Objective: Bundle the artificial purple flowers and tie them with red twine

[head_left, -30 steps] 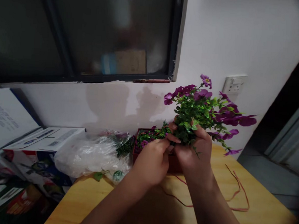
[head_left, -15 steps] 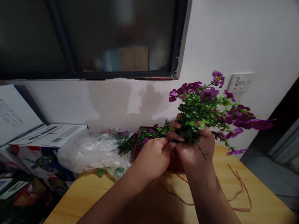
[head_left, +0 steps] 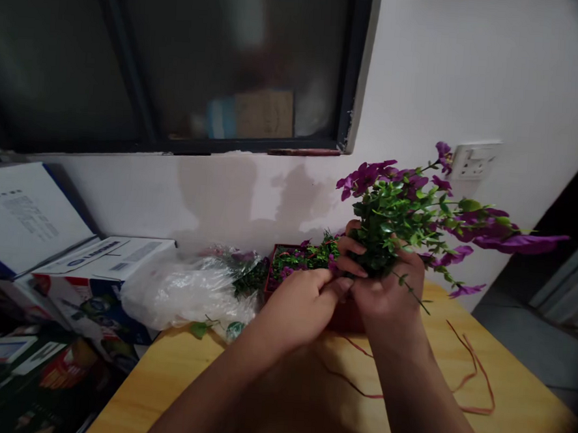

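Observation:
My right hand (head_left: 390, 281) is wrapped round the base of a bunch of artificial flowers (head_left: 401, 213), purple petals over green leaves, held up above the table. A thin green sprig (head_left: 414, 293) sticks out below it, over the wrist. Close against it, my left hand (head_left: 308, 302) is closed in a pinch at the stem end; what lies between its finger and thumb is hidden. Behind both hands stands a dark red box (head_left: 346, 318) filled with greenery and small purple flowers (head_left: 306, 257), partly covered by the hands.
A clear plastic bag (head_left: 181, 295) with more greenery lies left of the red box, beside a loose green leaf (head_left: 198, 330). Reddish string (head_left: 489, 385) curls on the wooden table (head_left: 518, 381). Cartons (head_left: 100, 260) are stacked at the left. The wall carries a socket (head_left: 476, 160).
The view has shifted slightly, so everything sits a little further right. The sprig beneath my right hand now sticks out longer. Both hands keep their grip at the stem end.

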A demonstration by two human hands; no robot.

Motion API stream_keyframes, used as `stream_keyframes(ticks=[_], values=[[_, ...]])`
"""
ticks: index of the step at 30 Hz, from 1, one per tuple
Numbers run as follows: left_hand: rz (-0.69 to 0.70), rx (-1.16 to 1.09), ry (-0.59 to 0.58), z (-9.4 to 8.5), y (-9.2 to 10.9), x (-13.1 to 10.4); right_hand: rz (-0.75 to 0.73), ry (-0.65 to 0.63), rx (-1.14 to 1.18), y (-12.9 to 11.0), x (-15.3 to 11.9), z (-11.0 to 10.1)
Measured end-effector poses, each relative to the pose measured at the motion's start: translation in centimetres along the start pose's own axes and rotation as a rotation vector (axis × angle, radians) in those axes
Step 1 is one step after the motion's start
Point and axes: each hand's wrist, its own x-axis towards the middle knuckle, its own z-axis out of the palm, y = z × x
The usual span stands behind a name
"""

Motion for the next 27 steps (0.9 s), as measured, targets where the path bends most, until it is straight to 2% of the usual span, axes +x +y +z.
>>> stream_keyframes(ticks=[2,4,6,7,8,12,16,22,25,27], values=[[-0.06,0.001,-0.077,-1.3,-1.2,0.2,-0.007,0.017,0.008,-0.2,-0.1,0.0],[-0.161,0.079,-0.096,-3.0,-3.4,0.7,-0.005,0.033,0.016,-0.5,-0.2,0.1],[-0.345,0.267,-0.08,-4.6,-6.4,1.6,-0.022,0.032,0.021,-0.8,-0.4,0.2],[-0.487,0.379,-0.076,-5.3,-8.1,2.1,-0.035,0.026,0.023,-0.9,-0.5,0.3],[-0.566,0.418,-0.088,-5.8,-9.7,2.6,-0.045,0.018,0.022,-1.0,-0.5,0.3],[-0.732,0.489,-0.073,-6.9,-15.0,3.8,-0.042,0.002,0.007,-1.2,-0.6,0.3],[-0.714,0.562,0.067,-6.9,-17.5,3.8,-0.018,0.01,0.002,-1.1,-0.7,0.4],[-0.566,0.661,0.41,-7.4,-19.1,3.6,-0.026,-0.024,-0.035,-0.9,-0.9,0.4],[-0.507,0.677,0.471,-7.4,-20.5,3.4,-0.022,-0.016,-0.034,-1.0,-1.0,0.5],[-0.49,0.671,0.443,-7.2,-21.6,3.2,-0.015,0.004,-0.021,-1.0,-1.0,0.5]])
